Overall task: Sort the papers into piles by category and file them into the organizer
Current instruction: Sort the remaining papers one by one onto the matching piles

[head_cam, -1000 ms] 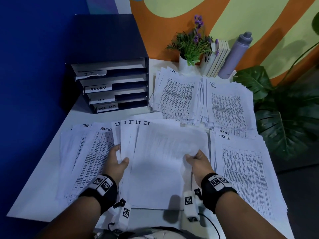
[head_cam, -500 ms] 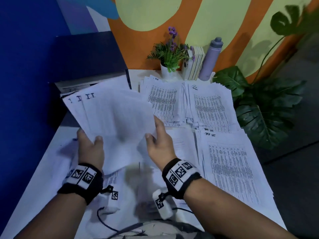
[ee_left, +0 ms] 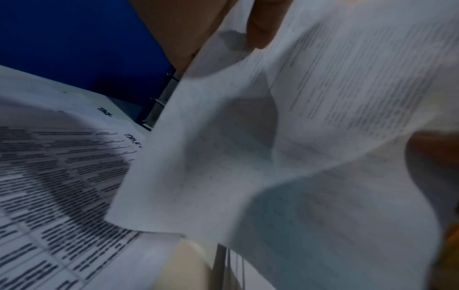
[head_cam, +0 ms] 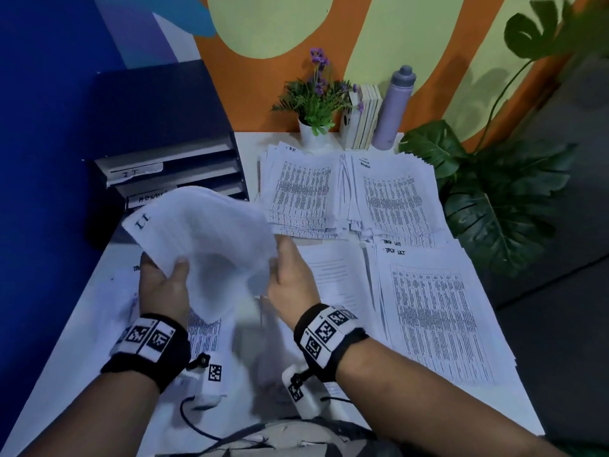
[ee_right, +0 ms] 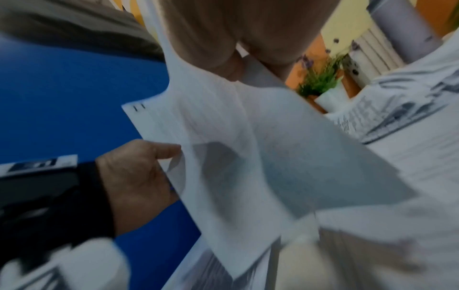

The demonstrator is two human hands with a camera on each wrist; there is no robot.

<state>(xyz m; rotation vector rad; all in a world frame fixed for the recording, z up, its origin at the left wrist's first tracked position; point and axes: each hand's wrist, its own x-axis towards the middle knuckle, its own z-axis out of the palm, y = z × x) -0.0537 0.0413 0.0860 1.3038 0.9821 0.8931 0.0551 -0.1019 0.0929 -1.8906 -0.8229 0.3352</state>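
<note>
Both hands hold up a bowed stack of white papers marked "IT" point(head_cam: 211, 239) above the table. My left hand point(head_cam: 164, 282) grips its left edge, thumb on top; my right hand point(head_cam: 290, 275) grips its right edge. The stack point(ee_left: 285, 147) fills the left wrist view, and the IT stack point(ee_right: 236, 157) shows in the right wrist view with my left hand point(ee_right: 139, 176) on it. The dark organizer point(head_cam: 171, 173) stands at the back left, its trays labelled IT and ADMIN; lower trays are hidden by the stack. Sorted piles lie on the table: HR point(head_cam: 303, 189), ADMIN point(head_cam: 392, 196), TASK LIST point(head_cam: 435, 311).
A potted plant point(head_cam: 316, 103), several books point(head_cam: 365, 120) and a grey bottle point(head_cam: 393, 107) stand along the back edge. A large leafy plant point(head_cam: 494, 199) is off the table's right side. More task list sheets point(head_cam: 201, 331) lie under my left wrist.
The IT stack was lifted off the table by both hands, swung left toward the organizer, and now bows upward in front of its lower trays.
</note>
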